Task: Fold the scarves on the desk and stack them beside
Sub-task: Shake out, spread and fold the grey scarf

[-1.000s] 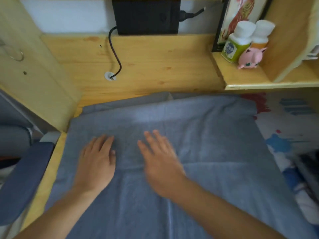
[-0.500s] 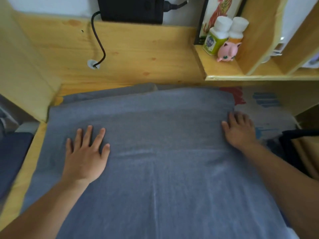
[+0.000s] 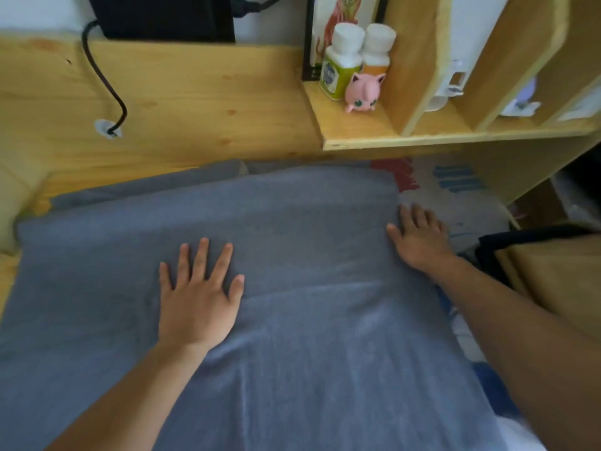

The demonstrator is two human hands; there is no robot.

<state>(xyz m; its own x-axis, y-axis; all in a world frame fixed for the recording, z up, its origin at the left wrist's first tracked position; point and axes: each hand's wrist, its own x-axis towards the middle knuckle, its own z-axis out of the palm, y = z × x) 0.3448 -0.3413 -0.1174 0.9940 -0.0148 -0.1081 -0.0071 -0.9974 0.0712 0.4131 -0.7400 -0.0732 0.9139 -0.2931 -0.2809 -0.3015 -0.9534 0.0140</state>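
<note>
While the fingers [image 3: 201,255] of the left hand [image 3: 198,297] lie straight and spread out, I see them pressing flat on top of the grey scarf [image 3: 292,336]. They hold nothing; they just rest on the cloth, a bit left of its middle. The right hand [image 3: 419,242] is also flat, and its fingers [image 3: 414,216] are straight and close together. It sits on the right edge of the grey scarf, near the far right corner, with its fingertips reaching onto the patterned cloth [image 3: 455,193] beside it. I cannot tell if that hand touches only the scarf or both cloths.

The grey scarf is spread wide under both hands. It covers most of the wooden worktop [image 3: 182,125] and runs down past the bottom of my view. Its far edge is a soft rolled fold, and I see another grey layer [image 3: 146,187] poking out behind it.

The patterned cloth is white with red and blue marks, and it lies to the right of the scarf.

Farther back there is a low shelf [image 3: 357,128] with two white-capped bottles [image 3: 344,60] and a small pink toy [image 3: 364,91] just in front of them. A black cable [image 3: 104,79] goes down into a hole in the worktop.
</note>
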